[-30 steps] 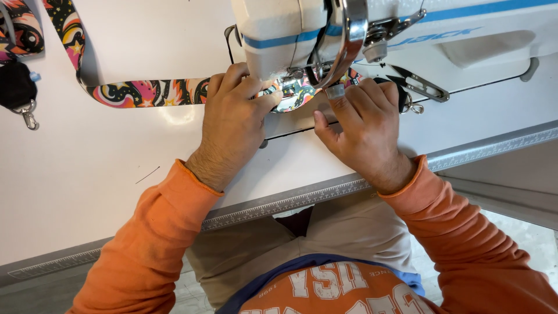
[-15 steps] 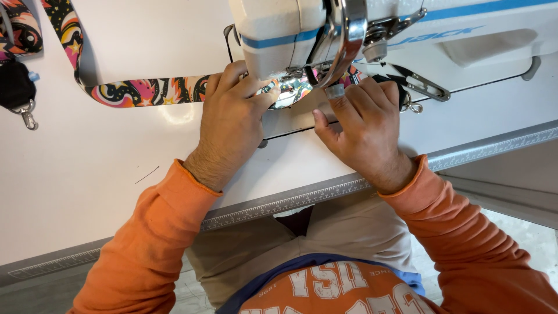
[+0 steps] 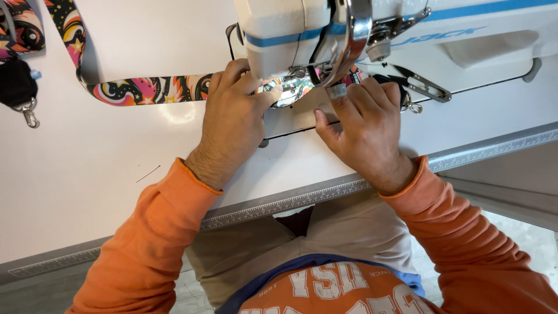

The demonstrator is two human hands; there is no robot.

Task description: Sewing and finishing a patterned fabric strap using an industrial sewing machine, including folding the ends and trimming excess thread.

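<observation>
A colourful patterned strap point(image 3: 145, 90) runs from the upper left across the white table to the needle area of a white sewing machine point(image 3: 302, 29). My left hand point(image 3: 232, 122) presses the strap flat just left of the presser foot, fingers curled on it. On the other side of the foot, my right hand point(image 3: 366, 125) pinches the strap, fingertips close under the machine head. The needle itself is hidden by the head. A black metal clip point(image 3: 421, 87) lies just beyond my right hand.
At the far left edge another patterned strap point(image 3: 20, 26) ends in a black pad and a metal snap hook point(image 3: 29, 113). A ruler strip point(image 3: 279, 203) edges the table's front. My lap and orange sleeves fill the bottom.
The strap has fed a little to the right under the machine head. Both hands stay on it in nearly the same place.
</observation>
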